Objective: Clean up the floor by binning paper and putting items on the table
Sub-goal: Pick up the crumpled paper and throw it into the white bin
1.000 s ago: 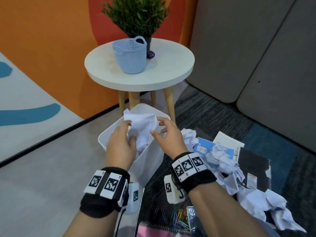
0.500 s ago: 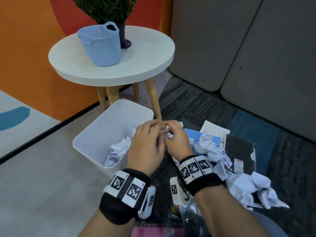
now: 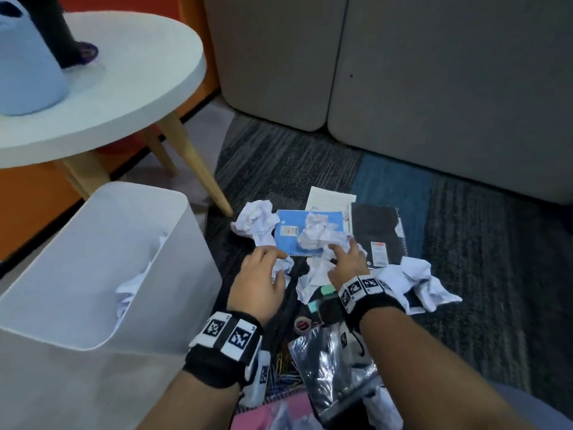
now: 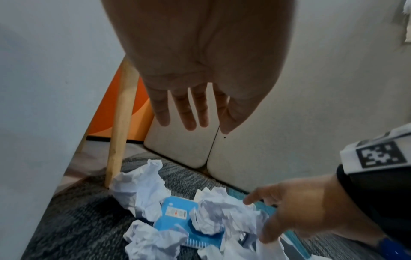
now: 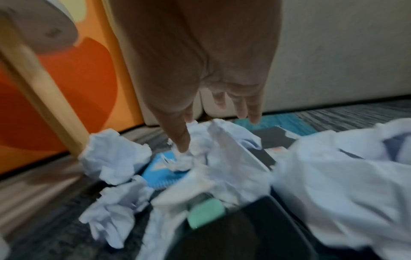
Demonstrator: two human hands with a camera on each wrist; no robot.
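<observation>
Carpeted floor, paper balls (image 3: 319, 235) at 12 | both hands' fingers released, empty | risk: scooping blue notebook (image 3: 290, 240) into bin (image 3: 77, 305)

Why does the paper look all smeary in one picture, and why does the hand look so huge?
Right wrist view: motion blur smears the crumpled paper and the green thing. Left wrist view: sharper, but the very wide lens swells the left hand, since it is close. Head view: dim, mostly sharp, with glare on the shiny plastic bag.
</observation>
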